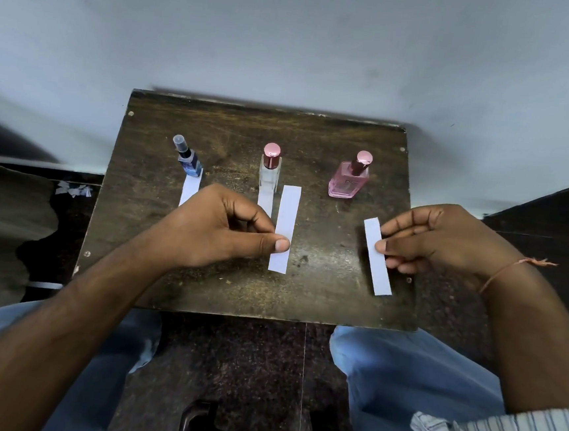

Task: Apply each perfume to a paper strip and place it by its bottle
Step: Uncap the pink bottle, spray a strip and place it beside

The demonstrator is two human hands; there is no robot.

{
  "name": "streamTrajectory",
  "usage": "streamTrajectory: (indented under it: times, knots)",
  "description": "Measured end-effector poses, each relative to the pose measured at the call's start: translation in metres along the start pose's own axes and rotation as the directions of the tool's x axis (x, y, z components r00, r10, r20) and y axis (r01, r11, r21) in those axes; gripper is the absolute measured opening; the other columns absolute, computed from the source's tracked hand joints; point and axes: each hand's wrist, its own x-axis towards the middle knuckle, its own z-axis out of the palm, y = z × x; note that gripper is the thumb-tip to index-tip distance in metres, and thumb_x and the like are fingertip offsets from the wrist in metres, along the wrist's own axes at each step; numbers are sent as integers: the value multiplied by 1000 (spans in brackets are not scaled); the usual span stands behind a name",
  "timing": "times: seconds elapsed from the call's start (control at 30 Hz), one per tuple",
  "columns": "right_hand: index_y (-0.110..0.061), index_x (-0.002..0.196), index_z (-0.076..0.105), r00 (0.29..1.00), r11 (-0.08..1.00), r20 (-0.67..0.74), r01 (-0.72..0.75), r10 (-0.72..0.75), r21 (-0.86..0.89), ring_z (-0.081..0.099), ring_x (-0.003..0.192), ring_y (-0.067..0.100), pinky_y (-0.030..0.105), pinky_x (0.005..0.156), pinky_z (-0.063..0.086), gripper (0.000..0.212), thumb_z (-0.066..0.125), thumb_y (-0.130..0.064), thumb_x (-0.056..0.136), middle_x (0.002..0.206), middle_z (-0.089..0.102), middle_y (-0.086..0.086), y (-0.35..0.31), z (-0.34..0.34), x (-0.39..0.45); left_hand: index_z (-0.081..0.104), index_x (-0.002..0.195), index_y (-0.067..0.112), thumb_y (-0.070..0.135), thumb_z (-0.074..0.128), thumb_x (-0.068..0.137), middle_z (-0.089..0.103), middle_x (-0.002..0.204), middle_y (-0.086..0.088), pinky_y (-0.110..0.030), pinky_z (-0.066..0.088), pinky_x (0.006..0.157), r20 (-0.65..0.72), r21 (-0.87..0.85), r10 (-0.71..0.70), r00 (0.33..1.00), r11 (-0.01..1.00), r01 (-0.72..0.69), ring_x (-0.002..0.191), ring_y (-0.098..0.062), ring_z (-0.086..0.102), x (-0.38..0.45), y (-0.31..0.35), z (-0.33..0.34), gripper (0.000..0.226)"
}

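On the desk (214,133) stand three bottles: blue (189,159), clear (269,169), pink (350,179). The left hand (213,226) pinches a strip (285,227) just right of the clear bottle; the right hand (446,239) pinches another strip (377,256) (below the pink one). Two more strips (190,190) lie by the blue and clear bottles.

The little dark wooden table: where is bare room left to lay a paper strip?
The dark wooden table is bare along its far edge behind the bottles, along its near edge, and in front of the pink glass bottle. It is crowded around the clear bottle with a red cap, where the left hand pinches a white paper strip.
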Motion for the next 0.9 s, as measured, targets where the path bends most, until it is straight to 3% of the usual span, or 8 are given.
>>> streamTrajectory:
  times: [0.13, 0.3, 0.47, 0.6, 0.63, 0.73, 0.8, 0.9]
  knots:
    - [1, 108, 74, 998, 1000, -51, -27, 27, 9, 80, 68, 21, 26, 58, 66, 30, 88, 5, 81, 85, 84, 15, 6, -5, 7, 85, 78, 21, 40, 86, 77, 71, 63, -5, -22, 38, 54, 7, -7, -11, 1000, 1000, 11, 55, -10, 49, 3, -2, 4, 19]
    - [-1, 107, 72, 995, 999, -89, -51, 51, -2, 81, 67, 21, 30, 62, 67, 32, 89, 3, 81, 82, 83, 15, 9, -8, 10, 85, 79, 21, 44, 86, 76, 75, 70, -14, -26, 39, 56, -11, 15, -27, 1000, 1000, 27, 57, -12, 51, 6, -5, 5, 23]
    - [-2, 110, 68, 991, 998, -125, -55, 54, -6, 80, 66, 23, 31, 60, 67, 40, 92, 2, 78, 81, 82, 16, 9, -11, 9, 85, 77, 24, 48, 85, 74, 75, 66, -3, -21, 40, 55, -30, 35, -48, 998, 998, 49, 56, -6, 51, 7, -8, 7, 25]
    - [-9, 107, 66, 974, 989, -223, -3, -31, -148, 74, 72, 26, 46, 74, 68, 41, 95, -9, 78, 89, 75, 16, 9, -11, 10, 84, 77, 24, 49, 85, 75, 75, 67, -4, -24, 40, 56, -23, 60, -34, 999, 998, 35, 56, -8, 51, 7, -11, 6, 26]
    - [-15, 104, 67, 950, 970, -283, 63, -130, -233, 70, 74, 23, 45, 75, 67, 39, 96, -17, 78, 88, 71, 9, 10, -11, 12, 84, 75, 22, 46, 85, 76, 73, 64, 2, -21, 40, 55, -22, 59, -28, 999, 998, 29, 54, -5, 50, 7, -11, 6, 24]
    - [-30, 105, 70, 788, 861, -384, 343, -482, -376, 62, 83, 13, 21, 73, 52, 34, 93, -35, 81, 99, 68, -5, 8, 1, 14, 81, 73, 21, 35, 86, 80, 65, 56, 14, -18, 37, 51, -11, 57, 3, 1000, 998, -2, 49, -1, 45, 6, -9, 7, 17]
    - [-33, 117, 73, 681, 775, -373, 520, -630, -359, 63, 93, 4, 8, 73, 45, 37, 91, -37, 85, 113, 68, -11, 5, 13, 17, 79, 72, 23, 35, 88, 81, 62, 57, 15, -27, 36, 51, -19, 67, 44, 999, 997, -42, 49, -9, 44, 5, -10, 7, 17]
    - [-31, 129, 74, 586, 668, -320, 652, -744, -359, 65, 108, 6, 10, 79, 44, 43, 88, -34, 90, 126, 64, -14, -2, 28, 24, 78, 76, 23, 36, 91, 84, 63, 62, 12, -40, 38, 48, -21, 77, 110, 994, 991, -108, 50, -30, 43, 4, -14, 3, 19]
